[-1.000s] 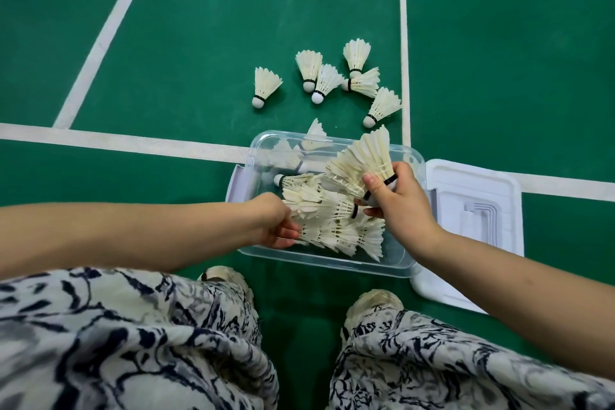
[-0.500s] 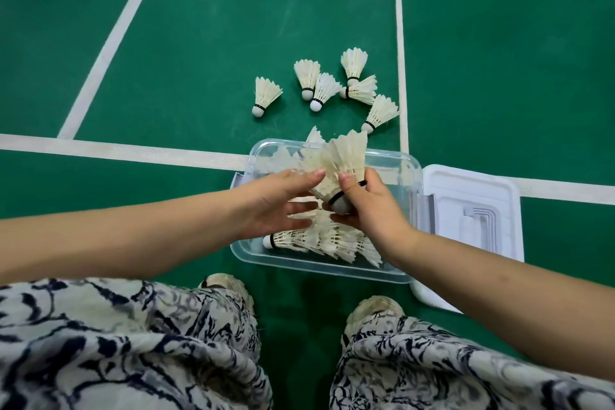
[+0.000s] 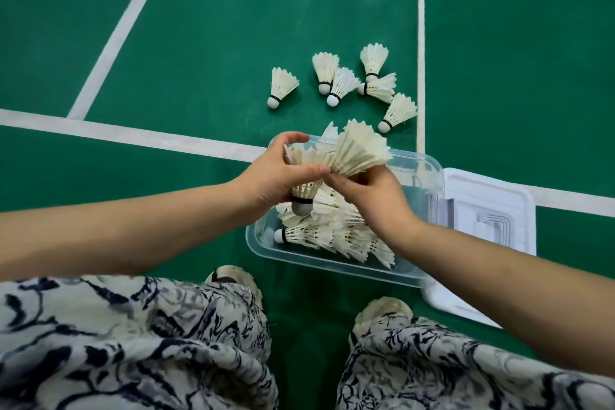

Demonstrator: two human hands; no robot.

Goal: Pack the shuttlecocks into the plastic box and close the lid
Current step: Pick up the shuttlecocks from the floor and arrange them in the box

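Left hand [image 3: 279, 176] fingers curled round a white feather shuttlecock [image 3: 304, 191]; right hand [image 3: 374, 201] fingers clamp a second shuttlecock [image 3: 361, 151] at its base. Both over the part-filled clear plastic box [image 3: 332, 263]. Loose shuttlecocks [image 3: 283, 85] lie far, on green court floor [image 3: 199, 43]. Likely featherlight, skirts crush: hold by cork.

We gripped a cork-down white feather shuttlecock [image 3: 302, 206] in our left hand [image 3: 276, 180], pinching a second white feather shuttlecock [image 3: 362, 151] in our right hand [image 3: 376, 203] alongside.
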